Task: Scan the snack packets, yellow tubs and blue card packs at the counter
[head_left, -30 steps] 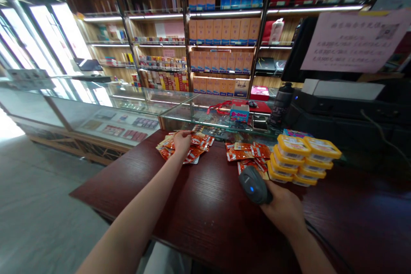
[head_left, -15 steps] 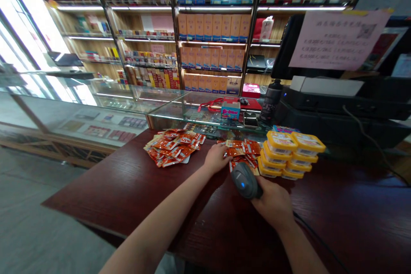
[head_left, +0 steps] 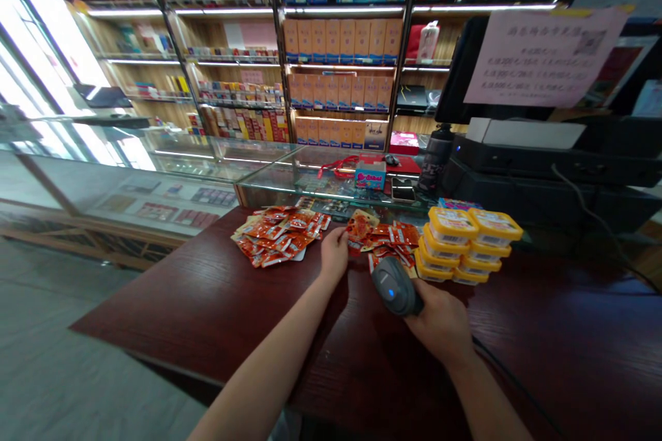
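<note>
At centre frame, an orange snack packet (head_left: 360, 226) is pinched in the left hand (head_left: 334, 253) and lifted off the right-hand pile (head_left: 393, 241), a barcode scanner (head_left: 396, 286) is gripped in the right hand (head_left: 439, 324), and a larger packet pile (head_left: 276, 238) lies at its left.

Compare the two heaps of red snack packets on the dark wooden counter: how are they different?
The left heap lies untouched, clear of both hands; the right heap has the left hand lifting one packet from it. The right heap lies against the yellow tubs, near the scanner; the left heap lies apart. Both hold similar red-orange packets.
</note>
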The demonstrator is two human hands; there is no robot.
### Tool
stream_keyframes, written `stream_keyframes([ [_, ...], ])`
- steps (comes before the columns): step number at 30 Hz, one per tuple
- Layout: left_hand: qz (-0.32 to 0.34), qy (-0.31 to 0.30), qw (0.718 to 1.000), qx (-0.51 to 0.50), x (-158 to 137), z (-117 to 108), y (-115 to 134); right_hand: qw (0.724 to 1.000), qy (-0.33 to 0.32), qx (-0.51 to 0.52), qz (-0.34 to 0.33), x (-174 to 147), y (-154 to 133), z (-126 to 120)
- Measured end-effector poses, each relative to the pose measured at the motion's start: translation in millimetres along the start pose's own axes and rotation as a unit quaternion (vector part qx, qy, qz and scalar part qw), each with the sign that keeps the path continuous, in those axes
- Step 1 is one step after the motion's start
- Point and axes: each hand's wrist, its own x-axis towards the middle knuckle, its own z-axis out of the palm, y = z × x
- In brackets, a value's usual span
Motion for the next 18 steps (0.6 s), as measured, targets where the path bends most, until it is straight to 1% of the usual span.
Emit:
stream_keyframes([
  [1, -0.056, 0.004, 0.996, -0.070, 0, -2, -2, 1.000, -0.002, -0.004, 0.002, 0, 0, 0],
  [2, -0.116, 0.000, 0.984, -0.134, 0, -4, -3, 1.000, -0.004, -0.009, 0.004, 0, 0, 0],
  [4, -0.221, -0.011, 0.946, -0.235, -1, -8, -4, 1.000, -0.009, -0.019, 0.007, -1, 0, 1],
  [5, -0.254, -0.013, 0.929, -0.270, -2, -10, -4, 1.000, -0.011, -0.023, 0.009, -1, 0, 1],
  [6, -0.273, -0.013, 0.915, -0.297, -2, -12, -4, 1.000, -0.012, -0.027, 0.010, -1, 0, 1],
  [8, -0.288, -0.014, 0.897, -0.336, -2, -16, -2, 0.999, -0.015, -0.033, 0.014, -1, 0, 1],
  [11, -0.306, -0.036, 0.871, -0.383, -2, -17, 0, 0.999, -0.024, -0.039, 0.021, -1, 0, 2],
  [14, -0.319, -0.059, 0.839, -0.437, -2, -15, 0, 0.999, -0.031, -0.038, 0.020, -1, 2, 2],
  [18, -0.348, -0.077, 0.777, -0.518, -2, -14, 2, 0.999, -0.029, -0.041, 0.020, -1, 2, 2],
])
